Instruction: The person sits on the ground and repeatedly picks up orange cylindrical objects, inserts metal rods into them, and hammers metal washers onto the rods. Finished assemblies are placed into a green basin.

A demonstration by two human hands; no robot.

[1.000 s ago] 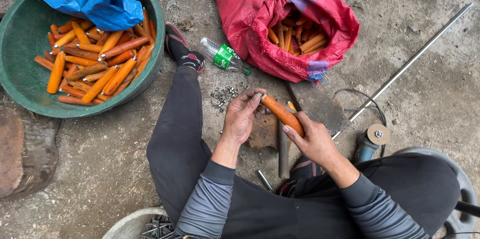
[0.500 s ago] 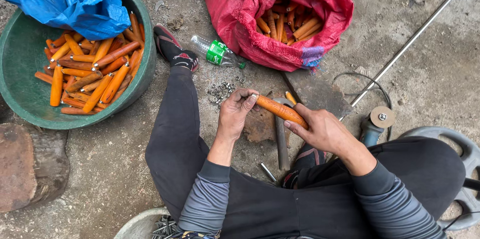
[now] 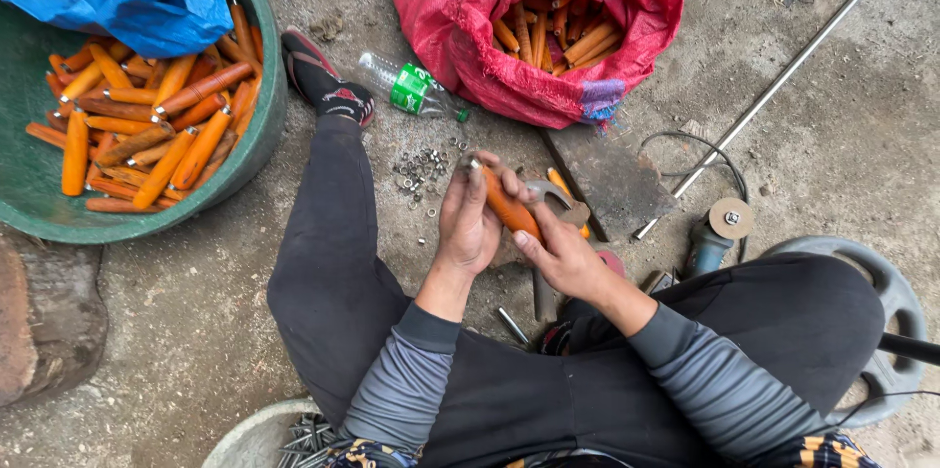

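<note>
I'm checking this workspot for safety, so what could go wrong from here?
The left hand and right hand grip one orange handle together, so a slip could pinch a finger. The small metal rings lie loose on the ground and could scatter. The angle grinder and its cord sit close beside the knee.

Glossy orange wooden handle [image 3: 509, 210], metal-tipped; rough concrete floor [image 3: 832, 135].

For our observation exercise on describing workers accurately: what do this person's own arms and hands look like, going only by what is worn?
Both hands are bare: the left hand and right hand wear no gloves, and no rings or watch can be made out. Each forearm is covered by a close-fitting grey long sleeve with fine ribbed lines, ending in a darker cuff at the wrist. Over it sits a black garment.
</note>
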